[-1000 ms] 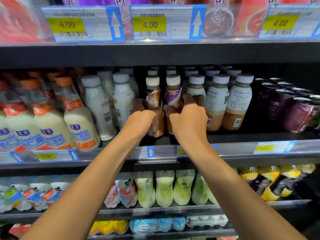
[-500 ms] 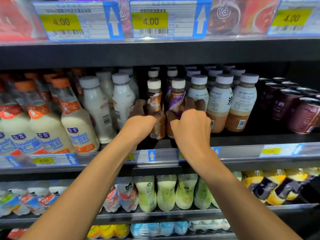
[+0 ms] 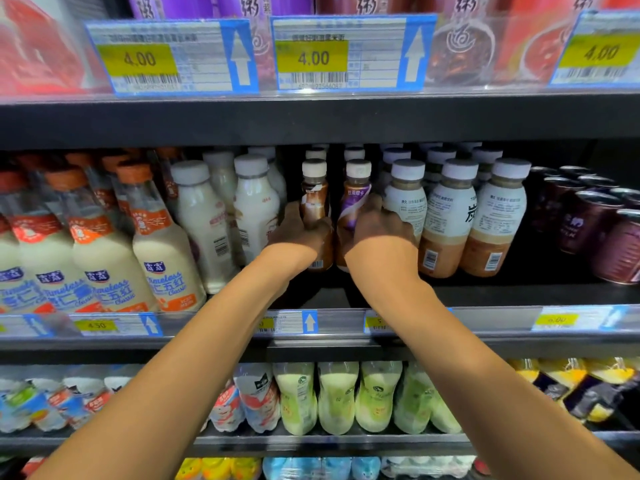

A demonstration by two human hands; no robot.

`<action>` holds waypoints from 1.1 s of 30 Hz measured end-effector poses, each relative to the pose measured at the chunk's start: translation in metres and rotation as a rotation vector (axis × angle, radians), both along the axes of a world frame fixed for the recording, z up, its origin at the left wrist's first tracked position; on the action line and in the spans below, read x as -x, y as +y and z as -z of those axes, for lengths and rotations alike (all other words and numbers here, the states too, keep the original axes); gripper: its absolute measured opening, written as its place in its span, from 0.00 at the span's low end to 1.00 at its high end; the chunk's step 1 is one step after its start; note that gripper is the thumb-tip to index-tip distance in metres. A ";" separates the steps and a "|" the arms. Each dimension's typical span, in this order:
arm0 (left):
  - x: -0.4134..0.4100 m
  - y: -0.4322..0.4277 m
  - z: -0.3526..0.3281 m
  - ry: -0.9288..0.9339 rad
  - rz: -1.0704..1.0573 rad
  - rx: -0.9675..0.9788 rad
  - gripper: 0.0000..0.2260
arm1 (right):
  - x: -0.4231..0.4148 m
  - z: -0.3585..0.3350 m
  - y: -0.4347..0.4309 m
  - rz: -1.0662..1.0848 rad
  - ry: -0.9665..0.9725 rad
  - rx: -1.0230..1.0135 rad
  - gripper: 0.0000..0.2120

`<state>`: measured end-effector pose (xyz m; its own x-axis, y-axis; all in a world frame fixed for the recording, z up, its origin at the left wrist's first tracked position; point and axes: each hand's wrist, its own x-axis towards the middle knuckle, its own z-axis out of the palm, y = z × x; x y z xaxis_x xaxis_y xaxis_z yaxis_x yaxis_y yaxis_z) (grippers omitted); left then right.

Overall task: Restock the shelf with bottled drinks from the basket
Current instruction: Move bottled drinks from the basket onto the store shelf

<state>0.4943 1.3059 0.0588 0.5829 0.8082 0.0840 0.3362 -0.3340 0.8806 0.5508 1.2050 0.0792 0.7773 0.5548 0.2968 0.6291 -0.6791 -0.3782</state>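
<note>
Shelf (image 3: 485, 294) placement under way.
Left hand (image 3: 298, 237) wraps brown bottle (image 3: 314, 202), right hand (image 3: 379, 233) wraps purple-labelled bottle (image 3: 356, 202); recommend upright seating, labels forward.

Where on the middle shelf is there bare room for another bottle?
Bare shelf floor lies before the two brown bottles that left hand and right hand grip, bordered by white bottles and grey-capped bottles. Another strip fronts the dark cans. Orange-capped bottles crowd the left, up to the price rail.
</note>
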 end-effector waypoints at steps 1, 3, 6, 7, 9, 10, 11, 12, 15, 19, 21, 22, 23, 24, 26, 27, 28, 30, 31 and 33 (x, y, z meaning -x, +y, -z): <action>-0.002 0.001 0.000 -0.008 0.012 0.017 0.19 | -0.001 -0.001 0.002 0.002 0.005 0.010 0.21; -0.004 0.002 -0.001 -0.008 0.027 0.037 0.19 | -0.003 -0.002 0.004 0.007 0.005 0.024 0.21; -0.007 0.004 -0.002 0.010 0.038 0.053 0.22 | -0.006 -0.002 0.008 0.023 -0.030 0.047 0.18; -0.008 0.004 -0.002 0.011 0.038 0.066 0.22 | -0.007 -0.002 0.009 0.027 -0.045 0.058 0.18; -0.008 0.005 -0.002 0.009 0.045 0.093 0.23 | -0.008 -0.002 0.011 0.027 -0.063 0.086 0.18; -0.008 0.006 -0.002 0.005 0.048 0.102 0.22 | -0.008 -0.003 0.011 0.026 -0.066 0.096 0.18; -0.009 0.007 -0.002 -0.004 0.051 0.112 0.22 | -0.008 -0.003 0.011 0.025 -0.067 0.101 0.19; -0.009 0.007 -0.001 -0.014 0.055 0.114 0.22 | -0.008 -0.002 0.011 0.025 -0.067 0.104 0.19; -0.008 0.006 -0.001 -0.018 0.067 0.102 0.22 | -0.008 -0.001 0.010 0.028 -0.070 0.094 0.20; -0.008 0.005 -0.002 -0.016 0.063 0.083 0.22 | -0.010 0.001 0.011 0.036 -0.078 0.102 0.22; -0.008 0.003 0.000 -0.014 0.059 0.075 0.22 | -0.010 0.003 0.011 0.037 -0.063 0.107 0.25; -0.009 0.002 0.001 -0.008 0.052 0.063 0.22 | -0.010 0.003 0.011 0.040 -0.062 0.114 0.26; -0.009 0.000 0.001 0.010 0.044 0.042 0.24 | -0.010 0.004 0.010 0.043 -0.069 0.124 0.26; -0.009 -0.002 0.001 0.044 0.030 0.017 0.25 | -0.010 0.006 0.009 0.036 -0.084 0.128 0.27; -0.011 -0.004 0.000 0.102 -0.009 -0.012 0.30 | -0.006 0.007 0.003 0.009 -0.115 0.105 0.26; -0.011 -0.005 0.000 0.132 -0.022 -0.024 0.32 | -0.005 0.007 -0.001 0.001 -0.142 0.079 0.23; -0.009 -0.008 -0.003 0.165 -0.031 -0.040 0.33 | -0.003 0.007 -0.005 -0.013 -0.168 0.052 0.20; -0.002 -0.017 -0.012 0.257 -0.031 -0.077 0.31 | 0.002 0.004 -0.015 -0.040 -0.199 0.032 0.13; 0.005 -0.022 -0.018 0.324 -0.012 -0.115 0.28 | 0.006 0.002 -0.021 -0.058 -0.220 0.014 0.12; 0.025 -0.041 -0.032 0.465 0.075 -0.243 0.17 | 0.014 -0.005 -0.032 -0.094 -0.309 -0.060 0.07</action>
<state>0.4696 1.2649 0.0907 0.6584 0.7525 -0.0177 0.6404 -0.5476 0.5386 0.5370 1.1734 0.0843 0.5916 0.5947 0.5444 0.7794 -0.5947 -0.1973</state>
